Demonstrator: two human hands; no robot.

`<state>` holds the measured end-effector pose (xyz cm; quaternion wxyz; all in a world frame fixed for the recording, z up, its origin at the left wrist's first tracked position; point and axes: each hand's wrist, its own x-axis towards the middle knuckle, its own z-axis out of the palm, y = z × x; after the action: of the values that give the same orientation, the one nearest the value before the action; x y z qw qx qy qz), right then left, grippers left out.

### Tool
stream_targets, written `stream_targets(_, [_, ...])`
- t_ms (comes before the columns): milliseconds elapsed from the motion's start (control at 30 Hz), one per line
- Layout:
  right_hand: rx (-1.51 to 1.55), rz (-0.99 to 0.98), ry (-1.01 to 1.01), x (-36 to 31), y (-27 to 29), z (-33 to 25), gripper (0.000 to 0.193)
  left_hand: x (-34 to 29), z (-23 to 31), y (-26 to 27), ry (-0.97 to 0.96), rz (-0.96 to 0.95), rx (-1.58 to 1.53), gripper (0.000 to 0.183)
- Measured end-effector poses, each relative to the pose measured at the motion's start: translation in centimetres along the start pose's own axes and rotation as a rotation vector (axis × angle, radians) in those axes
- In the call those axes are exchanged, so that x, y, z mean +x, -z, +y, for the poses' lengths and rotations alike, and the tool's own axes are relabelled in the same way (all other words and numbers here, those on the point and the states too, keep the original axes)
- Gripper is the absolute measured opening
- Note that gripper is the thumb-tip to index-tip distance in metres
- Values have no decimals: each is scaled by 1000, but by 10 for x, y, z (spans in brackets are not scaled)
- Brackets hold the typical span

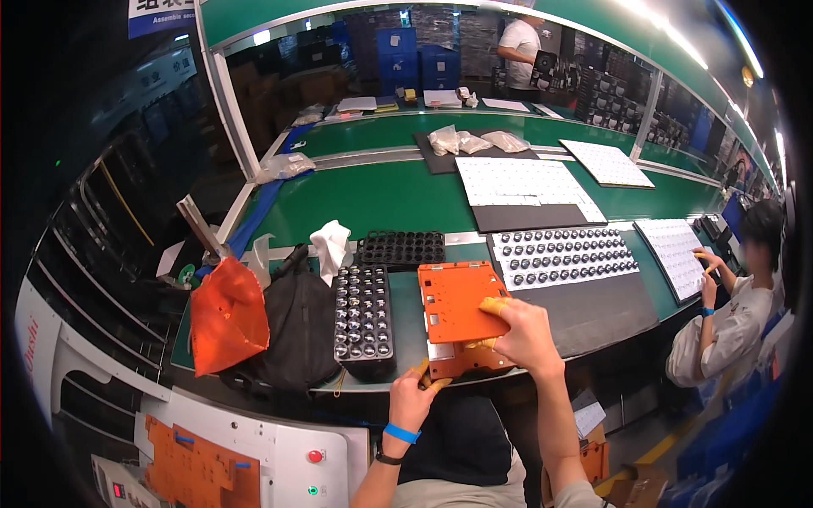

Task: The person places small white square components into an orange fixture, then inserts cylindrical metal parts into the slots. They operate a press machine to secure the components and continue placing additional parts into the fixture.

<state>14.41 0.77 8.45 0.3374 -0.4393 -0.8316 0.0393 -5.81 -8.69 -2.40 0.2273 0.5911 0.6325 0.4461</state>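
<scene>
An orange fixture stands at the green bench's front edge, its flat orange upper plate [461, 298] tilted above an orange lower plate [468, 362]. Between them, at the left, a strip of something pale shows; the rest of the gap is hidden. My right hand [523, 334] grips the upper plate by its right front edge, yellow finger covers on the fingertips. Yellow covers are also on my left hand [410, 398], which holds the lower plate's near left corner. Left of the fixture sits a black tray [362, 360] with rows of shiny round dark parts.
A white sheet [584, 261] with rows of round parts lies on a dark board to the right. Behind are a black empty tray [402, 248] and white panels [525, 182]. An orange bag [227, 317] and black bag [296, 330] lie left. A co-worker [737, 296] works at right.
</scene>
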Motion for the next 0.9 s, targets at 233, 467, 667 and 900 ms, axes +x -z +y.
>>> stream_targets(233, [455, 158, -77, 73, 21, 25, 63, -1, -1, -2, 12, 43, -79, 52])
stream_targets(467, [1052, 307, -291, 132, -33, 115, 33, 0, 1, -1, 55, -3, 0, 56])
stream_targets(667, [971, 199, -521, 165, -75, 143, 27, 1, 4, 5, 83, -9, 23, 58])
stream_targets(900, [794, 117, -593, 191, -119, 180, 23, -2, -7, -1, 78, -12, 16, 60])
